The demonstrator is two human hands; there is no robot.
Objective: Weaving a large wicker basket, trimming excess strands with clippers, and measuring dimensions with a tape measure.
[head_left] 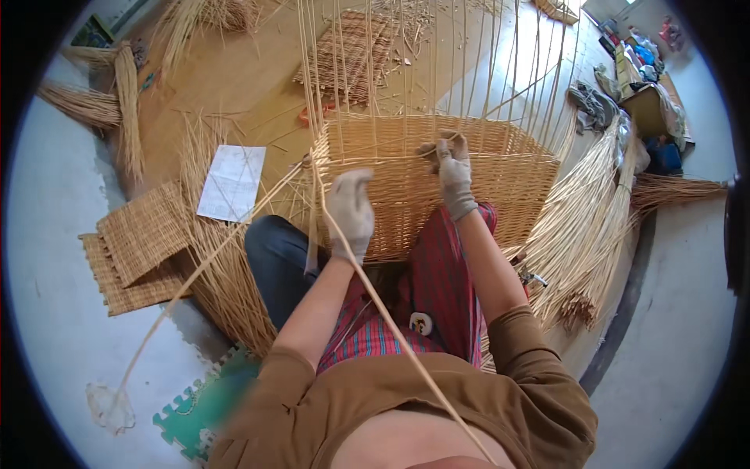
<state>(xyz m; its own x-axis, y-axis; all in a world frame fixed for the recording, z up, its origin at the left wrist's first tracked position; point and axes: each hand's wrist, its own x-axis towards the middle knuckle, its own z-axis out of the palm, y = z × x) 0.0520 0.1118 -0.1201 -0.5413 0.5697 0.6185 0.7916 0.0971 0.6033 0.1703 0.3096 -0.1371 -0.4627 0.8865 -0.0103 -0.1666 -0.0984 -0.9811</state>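
Note:
A part-woven wicker basket (492,187) stands upright against my knees, its upright stakes rising above the woven wall. My left hand (351,215), in a pale glove, hovers before the wall near its left corner. Its fingers are apart from the weave, slightly bent and a little blurred, with nothing visible in them. Also gloved, my right hand (455,176) has its fingers closed at the top of the weave, around a thin wicker rod whose exact path is hidden by the fingers. A long wicker rod (383,309) runs from the left corner past my left wrist toward my chest.
Loose wicker bundles lie right (586,211) and left (223,273). Woven panels (144,234) and a paper sheet (232,182) are at left; another woven panel (351,55) lies beyond the basket. Another long rod (195,273) slants out leftward. A green foam mat (191,418) lies lower left.

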